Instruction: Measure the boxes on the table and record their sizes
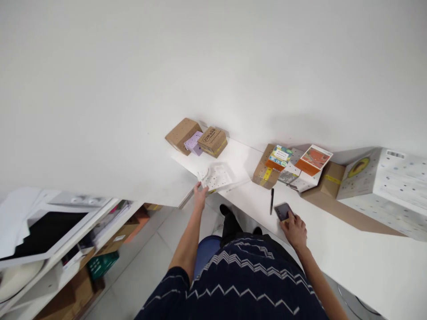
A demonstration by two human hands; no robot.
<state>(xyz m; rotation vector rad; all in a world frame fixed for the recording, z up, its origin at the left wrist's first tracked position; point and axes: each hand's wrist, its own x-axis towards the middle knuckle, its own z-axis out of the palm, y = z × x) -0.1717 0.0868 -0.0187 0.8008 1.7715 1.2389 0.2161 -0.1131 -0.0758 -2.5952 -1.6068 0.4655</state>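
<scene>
My left hand (200,194) reaches forward to the near corner of a white dotted package (218,177) lying on the white table (333,240); its fingers touch or grip the package's edge. My right hand (294,230) rests on the table with its fingers on a dark phone (283,210). A black pen (271,201) lies just left of the phone.
Brown cardboard boxes (182,134) and a lilac box (194,143) sit at the table's far end. More boxes, some colourful (279,158), line the wall on the right, with a large white dotted box (387,186). Shelves with boxes (100,240) stand at left.
</scene>
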